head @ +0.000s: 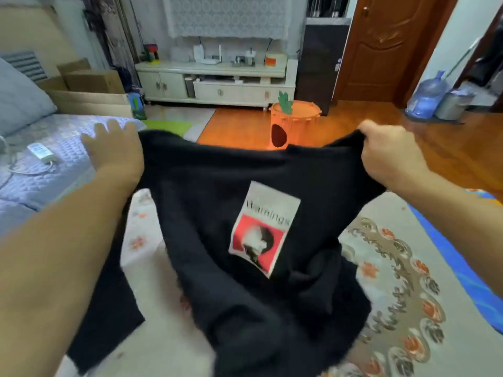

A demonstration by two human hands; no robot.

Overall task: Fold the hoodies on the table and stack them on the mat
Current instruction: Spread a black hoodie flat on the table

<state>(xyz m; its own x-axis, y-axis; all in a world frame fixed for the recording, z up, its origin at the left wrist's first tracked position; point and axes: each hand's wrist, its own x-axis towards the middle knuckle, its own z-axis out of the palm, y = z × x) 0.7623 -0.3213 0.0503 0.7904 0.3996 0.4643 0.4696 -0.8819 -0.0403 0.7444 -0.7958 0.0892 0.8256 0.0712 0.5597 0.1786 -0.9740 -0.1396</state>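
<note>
A black hoodie with a white and red printed patch hangs in the air in front of me, its lower part bunched on a patterned floral cloth. My right hand grips the hoodie's upper right corner in a fist. My left hand is at the upper left corner with its fingers spread and straight. Its thumb is hidden behind the fabric, so I cannot tell whether it holds the fabric. Both hands look blurred.
A bed with a grey quilt, a pillow and a white charger lies to the left. An orange carrot-shaped bin stands on the wood floor ahead. A blue mat edge runs along the right. A TV cabinet lines the far wall.
</note>
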